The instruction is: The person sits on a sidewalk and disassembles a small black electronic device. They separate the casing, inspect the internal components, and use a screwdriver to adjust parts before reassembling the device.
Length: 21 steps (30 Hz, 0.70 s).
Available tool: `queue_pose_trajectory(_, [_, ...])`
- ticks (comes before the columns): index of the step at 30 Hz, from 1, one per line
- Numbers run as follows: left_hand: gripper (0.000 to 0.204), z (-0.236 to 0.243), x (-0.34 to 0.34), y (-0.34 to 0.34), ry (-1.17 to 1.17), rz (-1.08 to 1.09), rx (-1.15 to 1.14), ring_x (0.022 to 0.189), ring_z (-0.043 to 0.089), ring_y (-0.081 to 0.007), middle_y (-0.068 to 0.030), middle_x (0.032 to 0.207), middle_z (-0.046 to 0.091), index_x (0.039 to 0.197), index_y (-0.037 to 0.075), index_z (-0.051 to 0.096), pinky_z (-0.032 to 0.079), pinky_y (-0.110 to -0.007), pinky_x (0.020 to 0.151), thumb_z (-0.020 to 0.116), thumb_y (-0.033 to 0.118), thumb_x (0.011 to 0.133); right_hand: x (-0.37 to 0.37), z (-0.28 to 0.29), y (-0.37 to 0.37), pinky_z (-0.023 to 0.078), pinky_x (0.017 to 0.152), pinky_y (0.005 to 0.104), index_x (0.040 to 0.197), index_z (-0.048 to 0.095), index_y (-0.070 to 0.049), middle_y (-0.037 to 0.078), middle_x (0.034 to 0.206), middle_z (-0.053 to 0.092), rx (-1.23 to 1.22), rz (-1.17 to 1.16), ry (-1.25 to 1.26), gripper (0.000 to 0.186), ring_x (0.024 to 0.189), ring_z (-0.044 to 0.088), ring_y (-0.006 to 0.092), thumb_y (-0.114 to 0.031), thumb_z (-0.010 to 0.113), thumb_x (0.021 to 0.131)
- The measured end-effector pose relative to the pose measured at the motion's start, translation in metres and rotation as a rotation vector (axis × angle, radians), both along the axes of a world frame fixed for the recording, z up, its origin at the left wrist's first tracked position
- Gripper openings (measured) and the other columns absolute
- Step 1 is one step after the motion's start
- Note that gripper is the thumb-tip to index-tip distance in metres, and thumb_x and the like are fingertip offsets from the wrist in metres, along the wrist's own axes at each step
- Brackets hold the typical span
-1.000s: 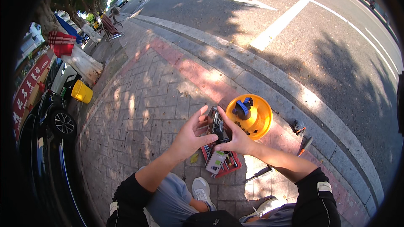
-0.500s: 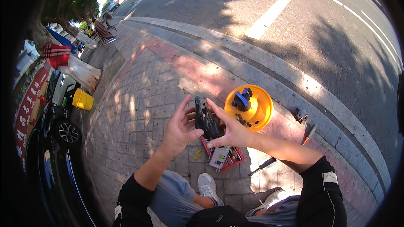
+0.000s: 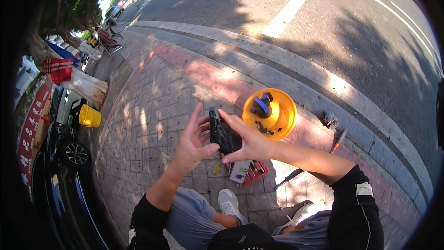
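Catalogued outward from me, places reckoned from the yellow basin (image 3: 287, 111).

Black casing (image 3: 226, 135), one: held up left of the basin and a little nearer me. Its long axis seems to run away from me, the far end slanting off from the basin. It lies between my two hands.

Right hand (image 3: 255, 140), mine: on the basin side of the casing and grasping it, fingers along the far edge, thumb at the near edge. The closer of the two to the basin.

Left hand (image 3: 187, 142), mine: across the casing, on the side away from the basin; fingers spread, thumb tip at the near corner. Whether it grips or merely touches, I cannot tell.

Red tray (image 3: 257, 178), one, with assorted small tools: on the paving, my side of the basin, partly under the casing. In it, a pale grey box (image 3: 239, 172).

Dark slim tool (image 3: 289, 178), one: also my side of the basin.

Blue-and-black mount (image 3: 262, 105), one, and small dark pieces (image 3: 263, 128), several: inside the basin.

Orange-and-grey handled tool (image 3: 340, 138) and dark bundle (image 3: 329, 118): right of the basin.

Kerb (image 3: 273, 54): beyond the basin.

Yellow bucket (image 3: 89, 116), one: well left of the basin.
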<state>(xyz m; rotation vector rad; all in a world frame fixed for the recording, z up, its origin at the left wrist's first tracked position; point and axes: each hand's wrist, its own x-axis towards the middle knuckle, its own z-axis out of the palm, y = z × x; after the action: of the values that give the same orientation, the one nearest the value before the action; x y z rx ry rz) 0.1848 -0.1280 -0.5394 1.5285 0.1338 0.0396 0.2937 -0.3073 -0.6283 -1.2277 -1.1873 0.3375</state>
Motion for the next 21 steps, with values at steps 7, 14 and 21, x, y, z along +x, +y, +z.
queue_pose_trajectory(7, [0.123,-0.0026,-0.0015,0.0029,-0.011,-0.018,-0.007,0.134,0.047,-0.0247,-0.0178,0.153,0.039,0.164,0.005,0.008,0.042,-0.039,0.113,0.091,0.01,0.074,0.002,0.0006,0.0001,0.041,0.11,0.04,0.163,0.012,-0.004,0.022,0.139,0.045,0.002,-0.044,-0.088,0.126,0.13,0.048,0.0377,-0.034,0.093,0.072])
queue_pose_trajectory(14, [0.115,-0.0095,-0.0012,0.008,-0.008,-0.056,0.012,0.136,0.047,-0.0253,-0.0171,0.153,0.039,0.162,-0.001,0.014,0.042,-0.038,0.114,0.088,0.002,0.075,0.0009,-0.005,0.002,0.041,0.109,0.0406,0.163,0.012,-0.002,0.023,0.138,0.046,0.005,-0.043,-0.101,0.125,0.129,0.048,0.0394,-0.038,0.092,0.073])
queue_pose_trajectory(21, [0.108,-0.0075,0.0009,0.0072,0.094,-0.022,0.007,0.132,0.05,-0.024,-0.0173,0.149,0.044,0.161,-0.002,0.016,0.046,-0.036,0.109,0.085,0.002,0.079,0.002,-0.0082,0.0017,0.039,0.11,0.0423,0.162,0.011,0.001,0.025,0.135,0.047,-0.111,0.036,0.036,0.124,0.128,0.048,0.04,-0.042,0.089,0.076])
